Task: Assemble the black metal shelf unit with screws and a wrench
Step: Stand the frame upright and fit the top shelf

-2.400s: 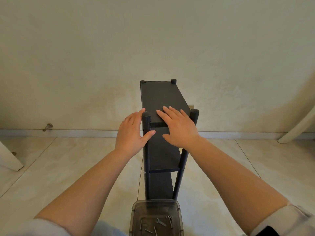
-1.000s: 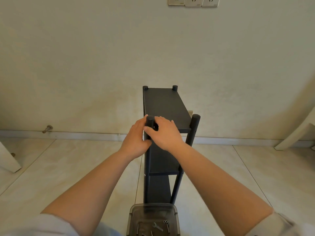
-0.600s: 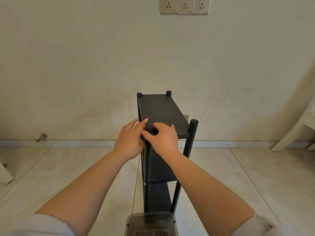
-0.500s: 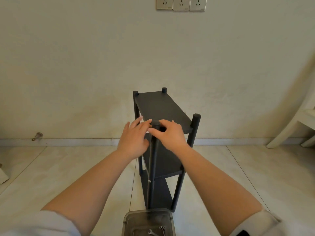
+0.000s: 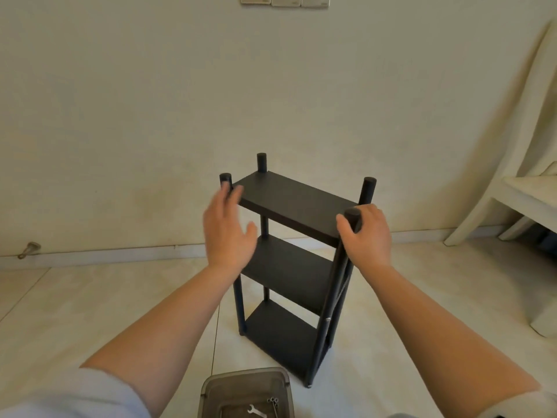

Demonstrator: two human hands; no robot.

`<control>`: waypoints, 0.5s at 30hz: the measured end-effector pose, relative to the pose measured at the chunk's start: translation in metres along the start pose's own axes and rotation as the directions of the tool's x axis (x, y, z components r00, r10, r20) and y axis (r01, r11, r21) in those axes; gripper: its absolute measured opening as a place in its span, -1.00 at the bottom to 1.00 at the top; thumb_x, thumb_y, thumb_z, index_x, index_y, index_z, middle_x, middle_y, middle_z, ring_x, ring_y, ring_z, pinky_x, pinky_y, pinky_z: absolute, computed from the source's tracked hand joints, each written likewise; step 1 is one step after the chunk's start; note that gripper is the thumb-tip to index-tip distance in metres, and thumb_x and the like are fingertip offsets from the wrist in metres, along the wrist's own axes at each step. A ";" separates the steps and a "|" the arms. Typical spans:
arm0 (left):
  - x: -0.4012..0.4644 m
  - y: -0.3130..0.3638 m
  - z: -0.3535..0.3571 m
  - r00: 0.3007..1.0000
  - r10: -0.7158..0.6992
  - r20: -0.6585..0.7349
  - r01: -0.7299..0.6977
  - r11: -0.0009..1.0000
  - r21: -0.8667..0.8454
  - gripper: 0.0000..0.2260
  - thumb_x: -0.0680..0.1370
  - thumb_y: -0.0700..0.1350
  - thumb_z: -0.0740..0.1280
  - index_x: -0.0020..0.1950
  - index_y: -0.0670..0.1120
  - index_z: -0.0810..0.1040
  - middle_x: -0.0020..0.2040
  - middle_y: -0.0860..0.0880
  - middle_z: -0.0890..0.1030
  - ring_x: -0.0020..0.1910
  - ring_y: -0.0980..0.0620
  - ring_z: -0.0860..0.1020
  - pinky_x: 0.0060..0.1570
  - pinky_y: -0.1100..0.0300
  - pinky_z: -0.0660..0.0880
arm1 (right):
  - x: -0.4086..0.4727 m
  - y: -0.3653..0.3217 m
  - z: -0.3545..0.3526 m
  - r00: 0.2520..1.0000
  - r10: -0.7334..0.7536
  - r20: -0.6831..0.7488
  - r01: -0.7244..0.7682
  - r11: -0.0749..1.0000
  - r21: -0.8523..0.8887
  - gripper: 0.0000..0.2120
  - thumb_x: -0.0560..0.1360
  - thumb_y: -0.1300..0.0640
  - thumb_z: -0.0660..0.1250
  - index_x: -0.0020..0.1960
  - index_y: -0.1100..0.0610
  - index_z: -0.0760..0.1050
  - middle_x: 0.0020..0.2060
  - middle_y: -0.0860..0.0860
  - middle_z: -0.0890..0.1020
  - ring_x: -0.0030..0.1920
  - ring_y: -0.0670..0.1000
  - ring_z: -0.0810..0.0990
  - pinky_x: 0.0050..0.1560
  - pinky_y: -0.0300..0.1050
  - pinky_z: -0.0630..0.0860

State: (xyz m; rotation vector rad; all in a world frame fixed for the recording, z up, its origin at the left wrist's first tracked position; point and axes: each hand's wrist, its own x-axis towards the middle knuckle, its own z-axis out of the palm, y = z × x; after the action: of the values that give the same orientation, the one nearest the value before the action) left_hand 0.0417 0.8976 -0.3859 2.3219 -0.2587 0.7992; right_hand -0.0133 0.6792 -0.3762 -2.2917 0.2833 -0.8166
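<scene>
The black shelf (image 5: 297,260) stood on the pale tile floor (image 5: 90,303), close to the wall (image 5: 180,101); it was turned so one corner pointed at the person; it had three flat black boards, one on top, one in the middle and one at the bottom; four round black posts held the boards, and each post stuck up a bit above the top board; a small silver screw head showed low on the nearest post.

The right hand (image 5: 366,233) held the top of the nearest post (image 5: 352,217); its fingers and thumb curled round it.

The left hand (image 5: 227,229) was open with straight, spread fingers and held nothing; it was blurry; it was by the left end of the top board, and I could not tell if it touched it.

A clear plastic box (image 5: 247,390) sat on the floor just in front of the shelf; inside lay a small wrench (image 5: 256,412) and some screws (image 5: 273,402).

A white chair (image 5: 518,182) stood off to the right; wall plugs (image 5: 284,0) were high on the wall.
</scene>
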 end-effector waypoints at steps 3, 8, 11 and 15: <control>0.010 -0.017 0.001 0.911 -0.410 0.030 0.410 0.898 -0.158 -0.32 0.52 -0.20 0.34 0.54 -0.09 0.06 0.55 -0.08 0.05 0.51 -0.08 0.06 0.46 -0.02 0.14 | -0.004 0.014 -0.006 0.992 0.085 -0.096 -0.079 0.995 0.061 -0.77 0.57 0.01 0.23 0.11 0.15 0.46 -0.04 -0.06 0.44 -0.03 -0.04 0.45 -0.07 -0.17 0.35; 0.019 -0.029 0.011 0.825 -0.452 0.340 0.537 0.814 -0.221 -0.44 0.60 -0.12 0.24 0.54 -0.03 0.07 0.52 -0.01 0.19 0.47 -0.10 0.21 0.39 0.01 0.22 | 0.001 0.022 -0.008 0.977 0.201 -0.076 -0.191 0.974 0.117 -0.68 0.60 0.00 0.16 0.23 0.19 0.39 -0.08 0.00 0.51 -0.08 0.02 0.47 -0.11 -0.11 0.38; 0.022 -0.024 0.020 0.819 -0.371 0.438 0.505 0.828 -0.243 -0.51 0.61 -0.12 0.23 0.51 -0.01 0.15 0.49 -0.01 0.27 0.45 -0.09 0.26 0.37 -0.04 0.25 | 0.005 0.022 -0.008 0.971 0.232 -0.064 -0.219 0.961 0.172 -0.70 0.61 0.02 0.15 0.24 0.19 0.38 -0.05 0.02 0.52 -0.05 0.02 0.47 -0.08 -0.10 0.40; 0.028 -0.024 0.027 0.783 -0.381 0.491 0.547 0.797 -0.254 -0.54 0.60 -0.16 0.25 0.48 -0.03 0.22 0.44 -0.06 0.33 0.42 -0.10 0.32 0.33 -0.08 0.31 | 0.009 0.020 -0.010 0.960 0.278 -0.039 -0.263 0.939 0.224 -0.70 0.62 0.03 0.14 0.26 0.17 0.37 -0.01 0.00 0.50 -0.02 -0.01 0.45 -0.04 -0.12 0.39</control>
State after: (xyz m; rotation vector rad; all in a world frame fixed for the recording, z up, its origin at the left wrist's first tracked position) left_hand 0.0861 0.8993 -0.3976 2.0153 0.0048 -0.0206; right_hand -0.0123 0.6551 -0.3797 -1.9693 0.5047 -0.7465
